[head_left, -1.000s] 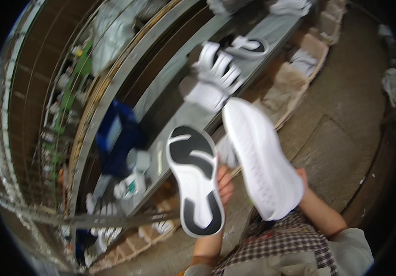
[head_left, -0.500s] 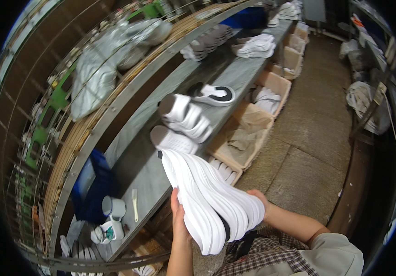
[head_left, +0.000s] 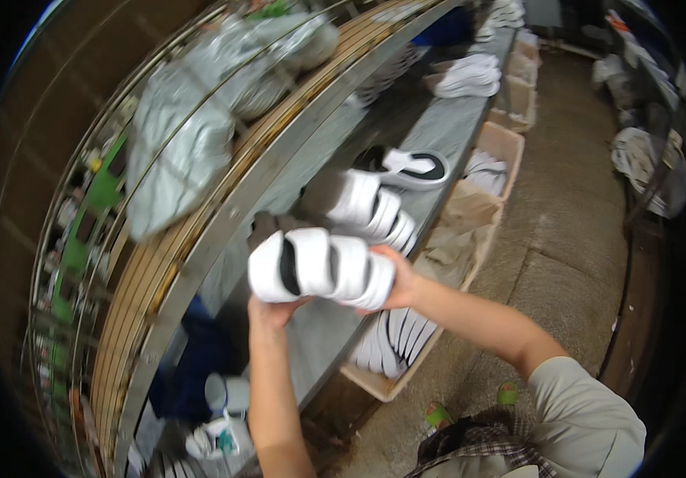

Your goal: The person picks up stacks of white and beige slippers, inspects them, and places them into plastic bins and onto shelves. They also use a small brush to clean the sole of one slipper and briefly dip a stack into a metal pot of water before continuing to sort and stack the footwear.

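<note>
Both my hands hold a stack of white shoe soles (head_left: 311, 267) over the metal bench, seen end-on, with a black band between some of them. My left hand (head_left: 277, 309) grips the stack's near left end from below. Around its right end my right hand (head_left: 399, 279) is closed, its thumb side uppermost. Just beyond lies another pile of white soles (head_left: 371, 209), blurred and close to the held stack. A white sole with a black ring (head_left: 422, 167) rests behind that pile. The dark far side of the held stack is blurred.
Bins below the bench's right edge include a pink bin (head_left: 391, 390) of soles and a lined bin (head_left: 470, 231). A wooden-slatted shelf (head_left: 151, 295) carrying a plastic bag (head_left: 183, 151) runs along the left. A white mug (head_left: 227, 393) stands near a blue crate (head_left: 191, 350).
The stack of soles has moved away from my body, up and left over the bench, and turned end-on. Both arms are stretched further out. The whole view has shifted.
</note>
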Demonstrator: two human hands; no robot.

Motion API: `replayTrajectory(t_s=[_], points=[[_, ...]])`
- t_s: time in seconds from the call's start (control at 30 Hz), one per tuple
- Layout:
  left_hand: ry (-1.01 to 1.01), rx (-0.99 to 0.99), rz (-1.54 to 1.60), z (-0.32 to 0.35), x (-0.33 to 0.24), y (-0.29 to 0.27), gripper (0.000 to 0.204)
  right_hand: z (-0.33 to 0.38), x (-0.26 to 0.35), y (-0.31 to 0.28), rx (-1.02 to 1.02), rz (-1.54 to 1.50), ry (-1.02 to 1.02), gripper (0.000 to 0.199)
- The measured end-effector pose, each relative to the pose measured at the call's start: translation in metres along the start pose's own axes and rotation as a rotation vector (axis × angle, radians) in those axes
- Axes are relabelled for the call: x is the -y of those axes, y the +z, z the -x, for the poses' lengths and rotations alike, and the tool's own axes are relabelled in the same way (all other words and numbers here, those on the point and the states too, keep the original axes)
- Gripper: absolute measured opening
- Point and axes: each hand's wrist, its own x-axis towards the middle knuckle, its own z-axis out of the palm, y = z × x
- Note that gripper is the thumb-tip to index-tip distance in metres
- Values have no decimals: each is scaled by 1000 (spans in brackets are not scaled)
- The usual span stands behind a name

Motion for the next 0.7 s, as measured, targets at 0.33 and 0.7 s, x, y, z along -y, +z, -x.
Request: replayTrajectory(t_s=[0.33, 0.7], points=[[-190, -157, -215, -60, -15, -21, 60, -24, -2, 9, -341, -45, -153, 44], [-212, -252, -31, -64, 3, -18, 61, 64, -11, -7, -550, 774, -232, 65]])
